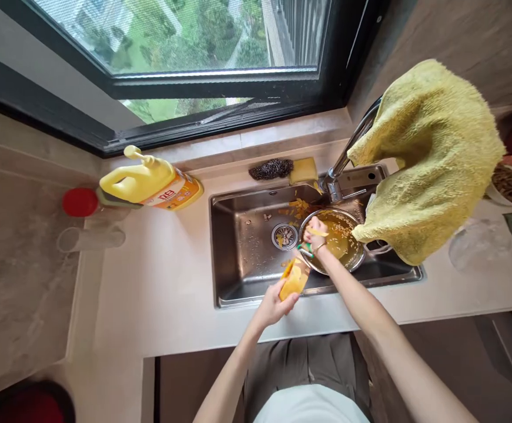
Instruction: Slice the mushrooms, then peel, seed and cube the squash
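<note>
In my left hand (275,304), near the front rim of the sink, is a piece of pumpkin (294,282) with orange flesh and some tan skin on it. My right hand (316,234) is closed around a peeler (306,251), of which a green part and a pale head show. That hand is above a metal bowl (357,258) standing in the sink, and a strip of yellow-orange peel lies across its fingers. Yellowish water and pale bits fill the bowl. The peeler's head points toward the pumpkin, slightly apart from it.
Peel scraps (298,208) lie in the steel sink (227,258), some at the drain (284,236). A yellow cloth (436,158) drapes over the faucet (334,185). Behind the sink sit a dark scrubber (271,169) and yellow sponge (303,170). A yellow detergent jug (154,183) stands left.
</note>
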Action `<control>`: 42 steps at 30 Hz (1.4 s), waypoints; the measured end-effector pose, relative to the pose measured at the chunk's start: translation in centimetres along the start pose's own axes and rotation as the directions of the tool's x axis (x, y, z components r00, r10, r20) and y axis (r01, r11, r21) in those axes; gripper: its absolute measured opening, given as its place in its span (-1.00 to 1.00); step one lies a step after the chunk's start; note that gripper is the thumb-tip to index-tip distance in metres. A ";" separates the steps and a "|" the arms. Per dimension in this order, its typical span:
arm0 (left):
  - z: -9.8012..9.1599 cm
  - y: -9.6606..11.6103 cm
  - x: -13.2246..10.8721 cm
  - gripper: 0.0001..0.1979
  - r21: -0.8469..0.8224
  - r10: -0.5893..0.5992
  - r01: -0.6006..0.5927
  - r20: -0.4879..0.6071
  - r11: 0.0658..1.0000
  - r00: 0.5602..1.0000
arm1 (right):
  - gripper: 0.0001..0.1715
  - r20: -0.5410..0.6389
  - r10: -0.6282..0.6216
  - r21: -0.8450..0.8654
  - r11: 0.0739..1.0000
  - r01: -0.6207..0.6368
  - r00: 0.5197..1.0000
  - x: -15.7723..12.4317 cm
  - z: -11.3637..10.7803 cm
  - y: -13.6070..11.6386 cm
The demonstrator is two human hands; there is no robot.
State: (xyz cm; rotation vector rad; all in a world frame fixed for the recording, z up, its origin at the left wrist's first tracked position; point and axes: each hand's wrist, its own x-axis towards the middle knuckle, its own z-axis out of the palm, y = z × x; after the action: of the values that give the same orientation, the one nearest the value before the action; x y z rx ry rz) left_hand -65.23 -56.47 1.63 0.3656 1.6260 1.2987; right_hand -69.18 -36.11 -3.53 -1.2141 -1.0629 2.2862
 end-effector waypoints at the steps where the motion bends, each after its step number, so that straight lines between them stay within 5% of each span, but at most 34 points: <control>1: -0.1 0.4 -0.4 -0.69 0.003 0.005 -0.005 0.017 1.000 1.000 | -0.56 -0.056 -0.036 -0.046 0.998 0.034 0.998 1.0 -0.8 0.0; 4: -0.5 1.1 -0.3 -0.69 0.011 0.022 -0.022 0.013 1.000 1.000 | -0.57 -0.089 -0.134 -0.084 0.988 0.126 0.987 2.2 -2.3 -0.7; 7: -0.7 0.7 1.1 -0.66 0.037 -0.010 0.011 -0.029 0.999 1.000 | -0.58 -0.018 -0.162 0.041 0.986 0.163 0.987 0.6 -1.3 -2.1; 11: -0.6 -0.3 2.6 -0.63 0.182 -0.021 0.036 -0.086 0.983 0.996 | -0.58 0.186 0.025 0.219 0.973 -0.066 0.982 -3.7 1.8 -3.2; 16: -0.1 -0.2 2.3 -0.67 0.312 -0.002 0.031 -0.093 0.950 0.996 | -0.56 0.325 0.214 0.171 0.945 -0.280 0.921 -5.8 3.6 -1.3; 18: -0.1 0.0 1.5 -0.69 0.333 0.011 0.024 -0.103 0.943 0.995 | -0.57 0.268 0.205 0.143 0.958 -0.250 0.941 -4.2 2.9 -0.4; 21: -0.4 0.1 0.1 -0.70 0.304 0.032 0.001 -0.105 0.953 0.994 | -0.58 0.002 0.068 0.076 0.995 -0.068 0.998 -0.1 0.5 -0.2; 23: -0.7 0.2 -0.5 -0.69 0.229 0.017 0.003 -0.085 0.973 0.996 | -0.56 -0.120 -0.027 0.042 0.999 0.033 0.992 2.0 -1.2 -0.7; 28: -1.4 0.5 0.7 -0.64 0.008 -0.023 0.023 -0.034 1.000 0.999 | -0.59 0.004 -0.101 0.159 0.982 0.099 0.995 0.4 -1.1 -2.3; 33: -0.8 -0.1 2.2 -0.59 -0.089 -0.074 0.072 -0.016 0.993 0.997 | -0.57 0.231 0.139 0.313 0.927 -0.208 0.963 -5.2 2.1 -2.5; 36: -0.3 -0.5 1.6 -0.59 -0.066 -0.063 0.059 -0.055 0.996 0.997 | -0.57 0.281 0.215 0.315 0.900 -0.301 0.935 -5.8 2.5 -1.7; 39: -0.3 -0.2 0.1 -0.63 -0.017 -0.063 0.062 -0.092 0.998 0.994 | -0.54 0.194 0.178 0.270 0.935 -0.228 0.965 -3.2 1.0 -0.7; 42: -0.4 0.8 -1.1 -0.62 -0.013 -0.055 0.054 -0.063 0.998 0.996 | -0.49 -0.032 0.044 0.185 0.982 -0.038 0.998 0.5 -1.7 0.5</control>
State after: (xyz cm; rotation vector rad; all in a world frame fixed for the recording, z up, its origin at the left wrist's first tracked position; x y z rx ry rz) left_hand -65.32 -57.21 2.84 0.2736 1.6695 1.2892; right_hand -68.06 -35.33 -4.80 -1.2078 -0.8003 2.3252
